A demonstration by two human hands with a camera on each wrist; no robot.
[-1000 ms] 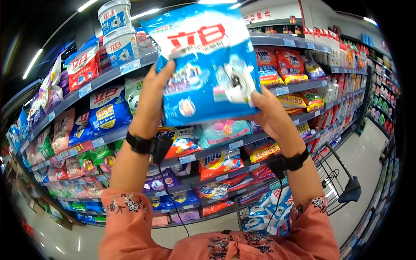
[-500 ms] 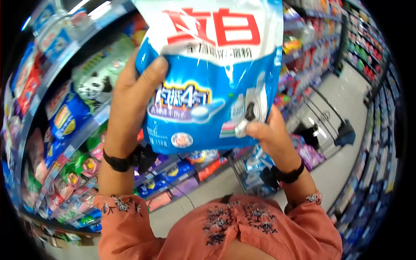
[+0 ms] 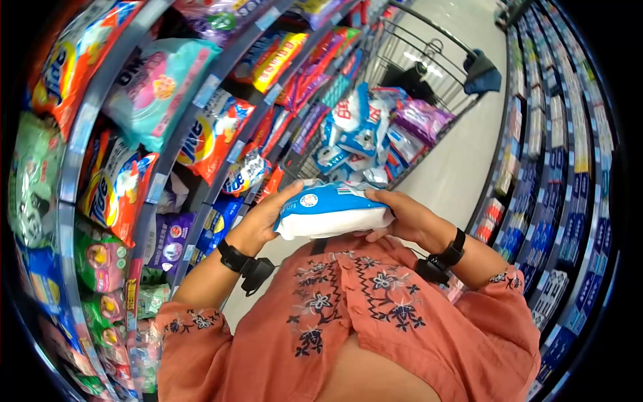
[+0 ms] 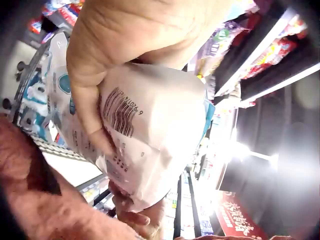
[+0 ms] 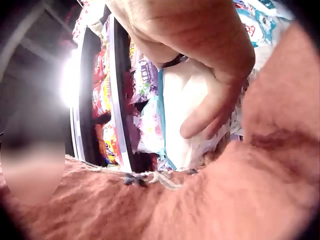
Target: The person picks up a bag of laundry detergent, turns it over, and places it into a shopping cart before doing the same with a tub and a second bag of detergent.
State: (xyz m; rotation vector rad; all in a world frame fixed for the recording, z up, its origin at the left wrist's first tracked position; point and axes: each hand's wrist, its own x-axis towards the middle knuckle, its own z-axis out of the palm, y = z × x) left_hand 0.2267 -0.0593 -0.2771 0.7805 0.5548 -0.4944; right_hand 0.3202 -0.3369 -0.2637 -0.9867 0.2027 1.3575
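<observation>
A blue and white detergent bag [image 3: 335, 216] is held low in front of the torso, its white bottom facing the body in the head view. The left hand [image 3: 273, 211] grips one end and the right hand [image 3: 405, 218] grips the other. In the left wrist view, the fingers of the left hand [image 4: 95, 85] curl round the bag's white side [image 4: 150, 120], beside a printed barcode. From the right wrist, the right hand [image 5: 200, 55] shows with fingers bent over the white surface [image 5: 182, 90]. The bag's far face is hidden in the head view.
A shopping cart [image 3: 462, 47] with several blue and white bags [image 3: 358, 127] and a purple bag [image 3: 422, 120] stands beyond the hands. Shelves of detergent bags [image 3: 213, 134] run along the left. More shelving [image 3: 556, 167] lines the right, across a pale floor [image 3: 455, 157].
Both hands have brought the bag down from the shelf height to the torso and tipped it, so its bottom shows instead of its front. The head view has turned down toward the cart.
</observation>
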